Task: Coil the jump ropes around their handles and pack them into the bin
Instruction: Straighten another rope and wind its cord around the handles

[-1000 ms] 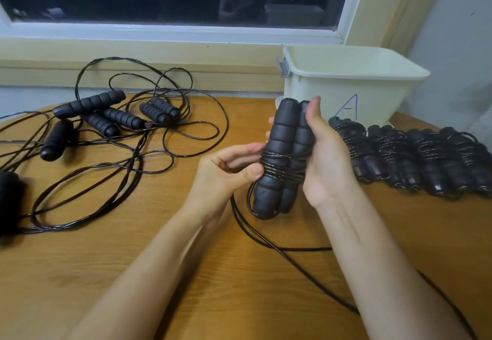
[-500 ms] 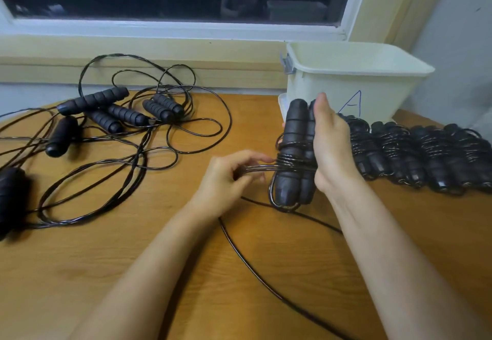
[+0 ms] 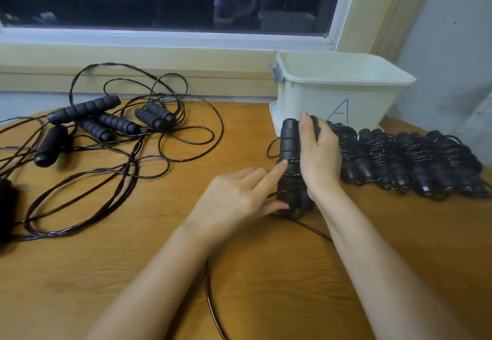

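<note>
**Another Rope Nears Its Last Turns**

In the head view, we hold the paired handles (image 3: 290, 140) upright at 1 o'clock, the right hand (image 3: 320, 153) wrapped round them, just in front of the bin (image 3: 332, 94). A second ago the left hand (image 3: 234, 198) pinched the cord against the wraps. Now its fingers lie straight and spread, the forefinger touching the coil, and the bundle sits lower, nearer the bin. A loose cord (image 3: 210, 294) trails toward 6 o'clock, so we judge the winding unfinished. Finished bundles (image 3: 399, 158) crowd 3 o'clock and tangled ropes (image 3: 119, 137) fill 10 o'clock. Bare table (image 3: 106, 273) at 7 o'clock leaves sweeping room. The bin's open top stands unobstructed.
</note>
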